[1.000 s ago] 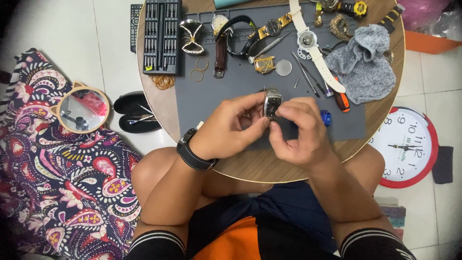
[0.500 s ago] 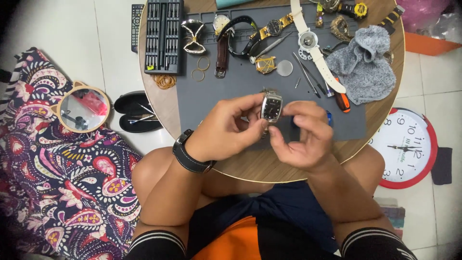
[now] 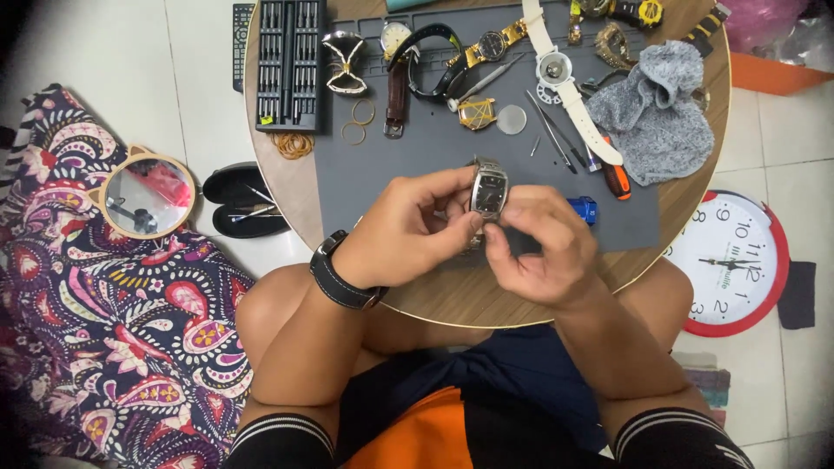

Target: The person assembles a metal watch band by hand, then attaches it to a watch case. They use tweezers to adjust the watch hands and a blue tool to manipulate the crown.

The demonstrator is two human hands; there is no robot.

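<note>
Head view: both hands up over the bench (image 3: 486, 300). The left hand (image 3: 408, 230) pinches the silver wristwatch (image 3: 488, 189) from the side, fingers closed on its case. The right hand (image 3: 543, 252) grips it from below, fingertips curled just under the dial. A blue sharpener-like piece (image 3: 584, 208) sits just beyond the right fingers.

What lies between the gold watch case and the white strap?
A small round glass disc lies between the gold case and white strap, head view.
</note>
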